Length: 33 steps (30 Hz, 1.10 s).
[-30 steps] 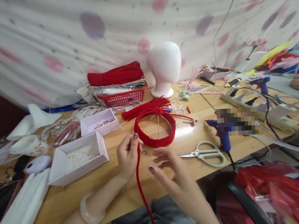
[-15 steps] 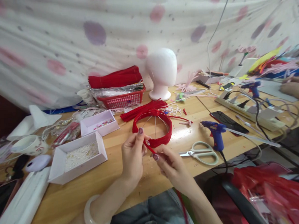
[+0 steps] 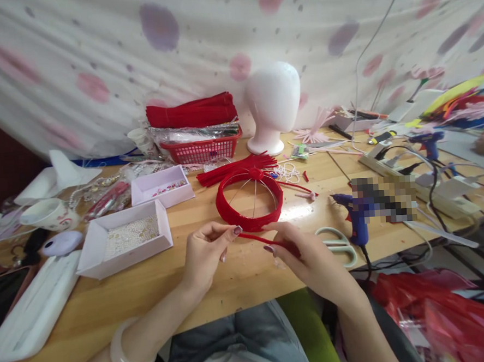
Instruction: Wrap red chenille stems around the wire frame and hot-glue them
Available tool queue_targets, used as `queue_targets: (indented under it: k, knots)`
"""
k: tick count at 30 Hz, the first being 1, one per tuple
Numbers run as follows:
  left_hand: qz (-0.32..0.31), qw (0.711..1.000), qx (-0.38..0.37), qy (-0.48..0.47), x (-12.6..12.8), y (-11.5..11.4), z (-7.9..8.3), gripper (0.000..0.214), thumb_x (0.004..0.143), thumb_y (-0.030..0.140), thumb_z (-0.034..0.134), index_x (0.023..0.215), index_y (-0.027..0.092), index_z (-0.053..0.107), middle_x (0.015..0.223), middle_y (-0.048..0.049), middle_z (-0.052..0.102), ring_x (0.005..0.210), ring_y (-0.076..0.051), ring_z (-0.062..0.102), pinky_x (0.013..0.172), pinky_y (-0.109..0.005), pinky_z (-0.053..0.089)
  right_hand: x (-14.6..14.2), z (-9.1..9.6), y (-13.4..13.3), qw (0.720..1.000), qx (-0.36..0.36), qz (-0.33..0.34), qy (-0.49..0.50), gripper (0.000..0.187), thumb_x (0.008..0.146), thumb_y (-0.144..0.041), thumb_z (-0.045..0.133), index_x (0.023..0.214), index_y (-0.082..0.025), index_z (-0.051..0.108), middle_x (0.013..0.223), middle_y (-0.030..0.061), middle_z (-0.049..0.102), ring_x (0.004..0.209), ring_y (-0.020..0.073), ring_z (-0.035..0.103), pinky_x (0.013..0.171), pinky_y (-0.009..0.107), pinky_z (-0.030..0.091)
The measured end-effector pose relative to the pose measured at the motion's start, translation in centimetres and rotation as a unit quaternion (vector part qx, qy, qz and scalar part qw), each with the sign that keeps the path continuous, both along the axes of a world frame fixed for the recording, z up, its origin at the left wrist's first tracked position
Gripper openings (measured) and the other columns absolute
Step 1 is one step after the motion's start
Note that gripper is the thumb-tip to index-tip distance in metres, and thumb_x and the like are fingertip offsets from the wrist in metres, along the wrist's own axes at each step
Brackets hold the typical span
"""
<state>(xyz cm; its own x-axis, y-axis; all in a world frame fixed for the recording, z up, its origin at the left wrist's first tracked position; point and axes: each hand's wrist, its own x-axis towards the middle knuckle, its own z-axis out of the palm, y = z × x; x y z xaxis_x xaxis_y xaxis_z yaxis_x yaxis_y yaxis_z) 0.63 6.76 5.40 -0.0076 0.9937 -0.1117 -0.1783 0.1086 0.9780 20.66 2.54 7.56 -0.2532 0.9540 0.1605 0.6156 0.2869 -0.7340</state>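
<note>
A red pipe cleaner (image 3: 257,238) runs level between my two hands, just in front of a red wrapped ring (image 3: 249,198) with thin wire spokes on the wooden table (image 3: 215,281). My left hand (image 3: 207,253) pinches its left end between thumb and forefinger. My right hand (image 3: 308,256) is closed round the other part of the pipe cleaner. A fan of red pipe cleaners (image 3: 235,168) lies behind the ring.
Scissors (image 3: 338,246) and a blue glue gun (image 3: 356,212) lie right of my hands. White trays (image 3: 127,245) of beads sit to the left, a red basket (image 3: 203,148) and a white foam head (image 3: 272,105) behind. Cables and a power strip (image 3: 423,186) crowd the right.
The pipe cleaner, which hung down over the table edge, is now drawn out level between both hands. My right hand has closed on it and moved right.
</note>
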Motion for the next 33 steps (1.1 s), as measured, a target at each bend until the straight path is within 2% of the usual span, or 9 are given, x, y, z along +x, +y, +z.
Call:
queue_targets:
  k: [4,7,12,16,19,22,25,29,33]
  knots:
    - [-0.030,0.998,0.027,0.048,-0.7,-0.2,0.1,0.029,0.063,0.042,0.085,0.062,0.017,0.070,0.060,-0.0029,0.070,0.040,-0.006,0.041,0.037,-0.020,0.033,0.1,0.0,0.5,0.997,0.065,0.024,-0.039,0.026,0.100,-0.025,0.044,0.114,-0.023,0.066,0.090,0.0042,0.073,0.075,0.0163,0.067,0.067,0.026,0.048]
    - [-0.067,0.994,0.036,0.077,-1.1,-0.2,0.7,0.027,0.065,0.039,0.083,0.059,0.017,0.069,0.056,-0.0033,0.070,0.039,-0.007,0.044,0.037,-0.019,0.036,0.6,0.1,0.6,0.991,0.105,0.055,-0.057,0.035,0.098,-0.015,0.037,0.105,-0.022,0.070,0.088,0.0044,0.073,0.072,0.0146,0.067,0.063,0.024,0.047]
    - [-0.097,0.992,0.024,0.078,-1.6,-0.1,1.8,0.032,0.063,0.040,0.084,0.056,0.016,0.064,0.051,-0.0022,0.067,0.037,-0.006,0.046,0.036,-0.017,0.038,0.8,0.2,0.0,0.986,0.094,0.113,-0.084,0.033,0.097,-0.012,0.039,0.103,-0.023,0.070,0.085,0.0020,0.074,0.072,0.0135,0.067,0.063,0.023,0.046]
    - [-0.097,0.992,-0.007,0.076,-1.3,-0.2,1.9,0.035,0.060,0.040,0.086,0.055,0.016,0.062,0.048,-0.0008,0.065,0.036,-0.005,0.046,0.036,-0.015,0.037,0.4,-0.4,-0.2,0.990,0.099,0.065,-0.079,0.019,0.099,-0.020,0.050,0.108,-0.021,0.067,0.083,0.0010,0.075,0.064,0.0115,0.065,0.060,0.021,0.045]
    - [-0.096,0.992,-0.024,0.073,-1.1,-0.5,1.7,0.034,0.062,0.040,0.084,0.055,0.015,0.062,0.048,-0.0001,0.065,0.035,-0.004,0.045,0.035,-0.013,0.036,0.3,-1.0,-0.1,0.982,0.167,0.034,-0.081,0.022,0.098,-0.021,0.054,0.116,-0.020,0.067,0.081,0.0018,0.074,0.059,0.0105,0.063,0.055,0.021,0.042]
    - [-0.097,0.992,-0.040,0.064,-0.9,-0.7,1.7,0.036,0.062,0.042,0.085,0.056,0.014,0.062,0.047,0.0006,0.064,0.034,-0.003,0.045,0.034,-0.013,0.035,0.3,-1.1,0.1,0.971,0.223,0.048,-0.067,0.023,0.097,-0.014,0.052,0.113,-0.019,0.069,0.086,0.0039,0.075,0.064,0.0107,0.067,0.055,0.020,0.044]
    - [-0.109,0.991,-0.052,0.051,-0.8,-0.6,1.9,0.040,0.058,0.043,0.087,0.055,0.015,0.060,0.045,0.0015,0.063,0.033,-0.003,0.044,0.034,-0.013,0.034,0.5,-1.0,0.2,0.971,0.225,0.077,-0.031,0.029,0.095,-0.005,0.050,0.110,-0.019,0.070,0.092,0.0048,0.076,0.071,0.0109,0.070,0.059,0.019,0.049]
    - [-0.157,0.986,-0.052,0.037,-1.1,0.0,2.0,0.040,0.057,0.041,0.090,0.056,0.014,0.061,0.046,0.0019,0.064,0.034,-0.003,0.044,0.034,-0.012,0.036,0.5,-1.1,0.2,0.971,0.204,0.118,0.046,0.033,0.094,-0.003,0.047,0.107,-0.020,0.071,0.088,0.0041,0.075,0.072,0.0107,0.070,0.060,0.018,0.052]
    - [-0.201,0.978,-0.027,0.041,-1.7,1.1,1.2,0.030,0.062,0.032,0.088,0.059,0.013,0.065,0.052,-0.0005,0.069,0.036,-0.003,0.050,0.035,-0.012,0.037,0.6,-1.5,0.5,0.974,0.190,0.088,0.083,0.023,0.095,-0.011,0.056,0.104,-0.022,0.074,0.083,0.0042,0.076,0.072,0.0128,0.072,0.062,0.020,0.055]
